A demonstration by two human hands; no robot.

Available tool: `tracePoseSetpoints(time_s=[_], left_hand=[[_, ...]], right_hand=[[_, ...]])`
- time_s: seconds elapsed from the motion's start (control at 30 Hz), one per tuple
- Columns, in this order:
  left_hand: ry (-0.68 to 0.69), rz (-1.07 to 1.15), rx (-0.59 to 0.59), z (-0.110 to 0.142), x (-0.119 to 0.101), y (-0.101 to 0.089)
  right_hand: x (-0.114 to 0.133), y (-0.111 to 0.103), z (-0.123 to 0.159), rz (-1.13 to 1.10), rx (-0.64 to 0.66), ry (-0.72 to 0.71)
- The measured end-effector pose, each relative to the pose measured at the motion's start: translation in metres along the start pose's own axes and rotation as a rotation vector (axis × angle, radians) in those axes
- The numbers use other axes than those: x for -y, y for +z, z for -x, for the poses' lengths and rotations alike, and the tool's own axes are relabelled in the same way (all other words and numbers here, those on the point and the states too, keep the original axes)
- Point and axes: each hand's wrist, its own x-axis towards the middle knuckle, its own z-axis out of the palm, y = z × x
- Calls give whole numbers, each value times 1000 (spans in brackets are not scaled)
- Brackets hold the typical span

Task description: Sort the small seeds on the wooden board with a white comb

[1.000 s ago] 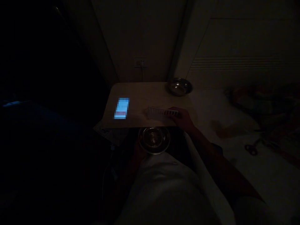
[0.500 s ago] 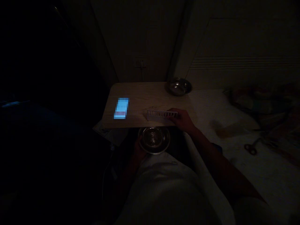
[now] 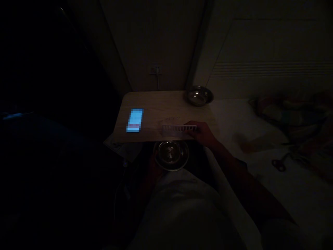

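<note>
My right hand [image 3: 201,132] is closed round one end of a pale slotted strip, like plastic grating [image 3: 177,129], resting on or just over the near part of the wooden table [image 3: 153,100]. Small dark specks [image 3: 170,119] lie on the tabletop just beyond it. Below the table's front edge, my left hand [image 3: 156,166] grips the left rim of a round metal bowl [image 3: 185,160]. Some bits or residue show in the bowl's bottom, too dark to name. Most of the left hand's fingers are in shadow or under the bowl.
A phone [image 3: 134,120] glows on the table's left side. Another metal bowl [image 3: 199,96] stands at the back right corner. Scissors [image 3: 279,164] lie on the pale surface to the right, near crumpled cloth [image 3: 283,111]. A wall socket with a cable [image 3: 156,70] is behind the table.
The slotted strip has shifted slightly toward the table's front edge and tilted, and more dark specks show beyond it. My left hand and the bowl hold still.
</note>
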Motion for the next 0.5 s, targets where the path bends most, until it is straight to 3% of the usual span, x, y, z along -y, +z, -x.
tracePoseSetpoints(time_s=[0.17, 0.37, 0.5], left_hand=[[-46, 7, -38, 0, -1, 1], [9, -22, -27, 1, 0, 5], [-8, -14, -40, 2, -2, 7]], right_hand=[[-2, 1, 2, -36, -55, 39], [-5, -1, 7, -22, -21, 65], [-11, -2, 9, -15, -95, 75]])
